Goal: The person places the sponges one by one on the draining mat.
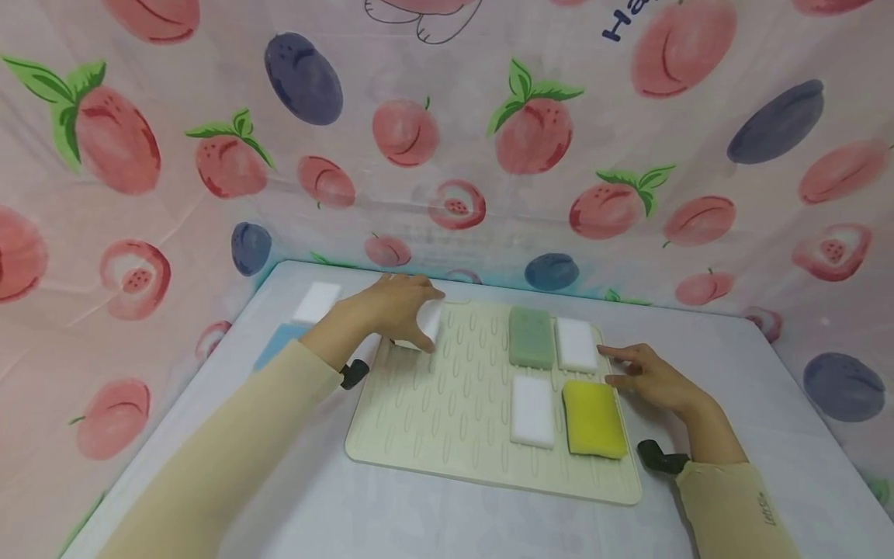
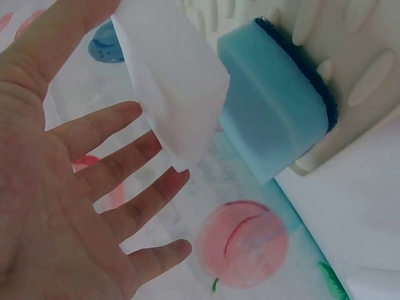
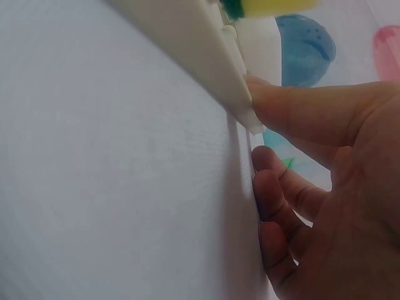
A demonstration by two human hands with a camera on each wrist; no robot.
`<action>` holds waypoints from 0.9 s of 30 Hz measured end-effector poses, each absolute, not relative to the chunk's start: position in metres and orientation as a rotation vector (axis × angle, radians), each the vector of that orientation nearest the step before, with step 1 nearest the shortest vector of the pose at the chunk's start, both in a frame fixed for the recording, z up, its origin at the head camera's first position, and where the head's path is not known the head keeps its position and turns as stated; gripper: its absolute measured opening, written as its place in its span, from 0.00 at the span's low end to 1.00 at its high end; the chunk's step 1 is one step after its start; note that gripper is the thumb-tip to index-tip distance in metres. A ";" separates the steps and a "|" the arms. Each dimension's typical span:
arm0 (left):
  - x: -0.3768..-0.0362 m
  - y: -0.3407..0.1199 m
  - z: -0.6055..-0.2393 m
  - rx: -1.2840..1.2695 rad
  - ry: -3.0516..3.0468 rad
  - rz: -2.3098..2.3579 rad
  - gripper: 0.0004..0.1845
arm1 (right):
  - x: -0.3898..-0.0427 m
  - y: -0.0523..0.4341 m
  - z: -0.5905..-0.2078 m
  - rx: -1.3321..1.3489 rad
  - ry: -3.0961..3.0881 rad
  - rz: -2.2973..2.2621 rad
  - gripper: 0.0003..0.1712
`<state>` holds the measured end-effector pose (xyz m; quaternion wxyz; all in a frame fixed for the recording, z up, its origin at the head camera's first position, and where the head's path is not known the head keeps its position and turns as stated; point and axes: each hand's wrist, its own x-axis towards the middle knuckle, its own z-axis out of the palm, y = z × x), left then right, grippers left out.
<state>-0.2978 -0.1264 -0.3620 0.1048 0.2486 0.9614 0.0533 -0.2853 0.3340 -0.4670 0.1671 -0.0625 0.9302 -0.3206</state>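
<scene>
**sponge_sorter:** ok so where are my hands at? My left hand [image 1: 391, 310] is over the far left corner of the ridged cream mat [image 1: 447, 388], pinching a white sponge block [image 1: 424, 326] between thumb and fingers. On the left wrist cam that same white sponge block [image 2: 169, 75] is tipped at an angle, with my other fingers [image 2: 119, 169] fanned out loose below it.

**mat_lurker:** and the blue one?

**sponge_sorter:** The blue sponge [image 2: 269, 106] with the dark scrub side is just beside the white one, tucked against the mat's edge. From the head cam you only catch a sliver of it [image 1: 279, 341] past my left sleeve, on the table [image 1: 698, 349] just off the mat's left side. Another white block [image 1: 316, 303] lies on the table further back from it.

**mat_lurker:** right hand doing anything?

**sponge_sorter:** My right hand [image 1: 653, 376] lies flat and relaxed on the table at the mat's right edge, holding nothing. On the wrist cam my thumb [image 3: 300, 112] is pressed right on the mat's rim [image 3: 206, 56], fingers straight on the table.

**mat_lurker:** what's on the mat?

**sponge_sorter:** 4 in a 2 by 2 group on the right half: green sponge [image 1: 531, 335] far left, white one [image 1: 576, 345] far right, another white [image 1: 532, 411] near left, yellow sponge [image 1: 594, 419] near right, closest to my right hand.
</scene>
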 end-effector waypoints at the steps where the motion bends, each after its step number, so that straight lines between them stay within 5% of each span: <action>1: -0.299 -0.125 -0.362 0.734 2.833 0.157 0.51 | -0.285 0.334 -0.467 -0.179 2.649 -0.908 0.40; 27: -0.310 -0.097 -0.375 0.779 2.836 0.134 0.51 | -0.284 0.332 -0.465 -0.181 2.655 -0.902 0.39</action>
